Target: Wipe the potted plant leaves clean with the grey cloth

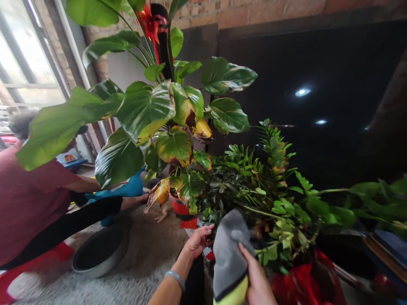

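Note:
In my right hand (258,275) I hold a grey cloth (230,250) with a dark edge and a yellow-green underside. The cloth hangs in front of the low leafy plants. My left hand (199,241), a pale bangle on its wrist, is just left of the cloth at the edge of the dark green foliage (219,186). Its fingers are curled, and whatever lies between them is hidden. Behind it, a tall plant with large leaves (146,106), some yellowed and browned, rises from a red pot (180,206).
At left a person in a pink shirt (34,186) sits on a red stool (34,267). A grey basin (100,248) stands on the rough floor between us. Glossy red wrapping (307,281) is low at right. A dark shiny panel (330,97) backs the plants.

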